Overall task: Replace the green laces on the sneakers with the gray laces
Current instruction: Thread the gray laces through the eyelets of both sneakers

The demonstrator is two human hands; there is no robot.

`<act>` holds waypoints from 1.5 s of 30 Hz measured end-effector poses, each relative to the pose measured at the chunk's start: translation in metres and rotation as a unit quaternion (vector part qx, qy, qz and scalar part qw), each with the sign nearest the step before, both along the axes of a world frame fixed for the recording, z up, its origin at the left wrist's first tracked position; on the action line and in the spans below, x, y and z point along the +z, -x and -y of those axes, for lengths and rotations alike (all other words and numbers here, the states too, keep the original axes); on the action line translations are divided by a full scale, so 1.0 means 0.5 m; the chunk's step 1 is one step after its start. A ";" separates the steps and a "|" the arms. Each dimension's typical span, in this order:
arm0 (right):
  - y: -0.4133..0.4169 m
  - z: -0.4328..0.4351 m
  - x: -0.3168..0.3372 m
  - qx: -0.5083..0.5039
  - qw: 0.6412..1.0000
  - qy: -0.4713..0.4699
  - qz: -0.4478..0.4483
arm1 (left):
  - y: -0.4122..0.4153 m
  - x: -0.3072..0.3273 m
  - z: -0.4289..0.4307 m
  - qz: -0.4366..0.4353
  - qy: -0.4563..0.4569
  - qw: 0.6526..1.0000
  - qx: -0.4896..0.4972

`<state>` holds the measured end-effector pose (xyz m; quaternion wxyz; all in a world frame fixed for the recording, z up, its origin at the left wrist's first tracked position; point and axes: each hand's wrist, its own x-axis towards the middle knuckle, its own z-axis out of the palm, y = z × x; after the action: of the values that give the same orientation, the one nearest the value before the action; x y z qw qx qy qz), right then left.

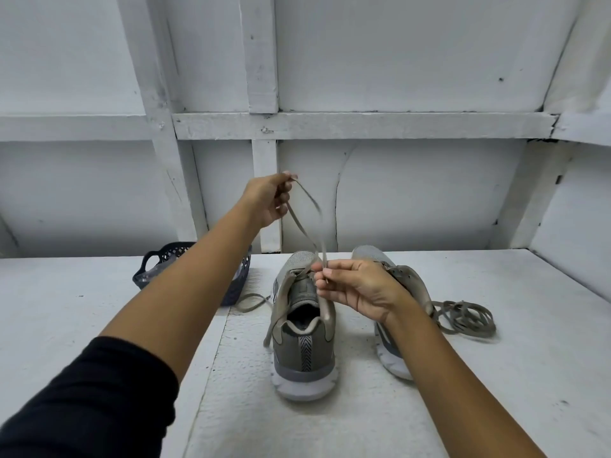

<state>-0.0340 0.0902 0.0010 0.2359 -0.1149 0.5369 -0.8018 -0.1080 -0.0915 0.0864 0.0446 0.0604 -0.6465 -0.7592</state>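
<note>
Two grey-green sneakers stand heel-toward-me on the white table. The left sneaker (303, 328) has a greenish lace (306, 213) running up from its eyelets. My left hand (268, 200) pinches that lace high above the shoe. My right hand (355, 287) pinches the same lace just above the tongue. One loose end hangs down the shoe's left side. The right sneaker (393, 345) is partly hidden behind my right hand and wrist. A loose bundle of greenish lace (464, 317) lies on the table to its right.
A dark plastic basket (238, 285) sits at the back left, partly behind my left forearm, with something pale inside. Another lace end (253, 300) lies beside it. A white panelled wall (363, 127) rises right behind the table (529, 375).
</note>
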 end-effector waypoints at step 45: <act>0.111 0.086 -0.131 -0.313 0.891 -0.276 -0.177 | -0.088 -0.240 -0.043 0.140 0.062 0.986 -0.062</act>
<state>-0.0897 0.0471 -0.0647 -0.1040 -0.0107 0.7776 -0.6200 -0.0642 -0.0702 -0.0338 -0.0894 0.1230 -0.6946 -0.7031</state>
